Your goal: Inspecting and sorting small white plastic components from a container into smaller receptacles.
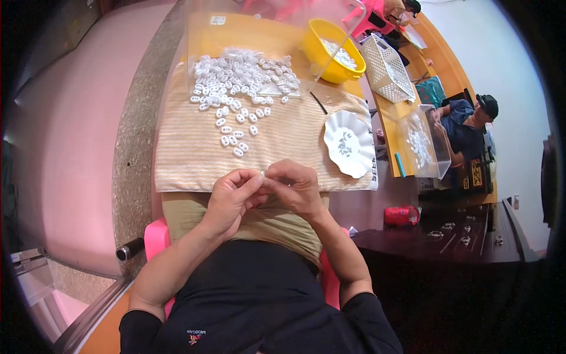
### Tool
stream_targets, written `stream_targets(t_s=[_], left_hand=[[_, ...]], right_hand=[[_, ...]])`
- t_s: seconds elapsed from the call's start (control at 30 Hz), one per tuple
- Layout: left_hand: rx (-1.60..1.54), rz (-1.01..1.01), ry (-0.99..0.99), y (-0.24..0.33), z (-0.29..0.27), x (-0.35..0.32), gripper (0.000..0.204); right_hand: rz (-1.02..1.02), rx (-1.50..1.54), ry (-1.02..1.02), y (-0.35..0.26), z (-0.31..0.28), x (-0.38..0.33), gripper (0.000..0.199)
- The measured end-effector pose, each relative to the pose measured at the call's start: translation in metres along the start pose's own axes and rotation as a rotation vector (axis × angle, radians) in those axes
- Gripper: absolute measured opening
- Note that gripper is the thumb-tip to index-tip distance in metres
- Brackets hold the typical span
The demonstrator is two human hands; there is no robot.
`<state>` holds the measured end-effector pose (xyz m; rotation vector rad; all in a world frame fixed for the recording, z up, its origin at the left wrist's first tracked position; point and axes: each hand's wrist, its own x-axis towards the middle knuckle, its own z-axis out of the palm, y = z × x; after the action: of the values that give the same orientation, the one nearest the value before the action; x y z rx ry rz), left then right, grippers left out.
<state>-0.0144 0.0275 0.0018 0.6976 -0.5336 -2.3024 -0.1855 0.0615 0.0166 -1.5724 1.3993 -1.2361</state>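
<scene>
My left hand and my right hand meet over the near edge of a striped towel, fingertips pinched together. Between them a small white piece barely shows; the fingers cover most of it, so its shape cannot be made out. Beyond my hands lie many white oval plastic pieces, each with two holes, a few loose ones nearest me and a heap farther back. Right of my hands, a white wavy-rimmed plate holds many tiny greyish parts.
A clear plastic box surrounds the heap. A thin black stick lies beyond the plate. At the back right stand a yellow basin with white pieces and a white perforated basket. A person sits at another table, right.
</scene>
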Motion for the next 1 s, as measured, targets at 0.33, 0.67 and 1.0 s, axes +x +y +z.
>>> stream_targets(t_s=[0.33,0.67,1.0], left_hand=[[0.021,0.015,0.024,0.001,0.0,-0.001,0.01],[0.044,0.039,0.038,0.002,-0.001,0.001,0.006],[0.073,0.022,0.016,-0.001,0.001,-0.001,0.011]], right_hand=[[-0.083,0.032,-0.004,-0.007,0.003,-0.005,0.017],[0.044,-0.357,0.131,-0.018,-0.091,-0.017,0.013],[0.149,-0.843,0.252,0.032,-0.185,-0.003,0.016]])
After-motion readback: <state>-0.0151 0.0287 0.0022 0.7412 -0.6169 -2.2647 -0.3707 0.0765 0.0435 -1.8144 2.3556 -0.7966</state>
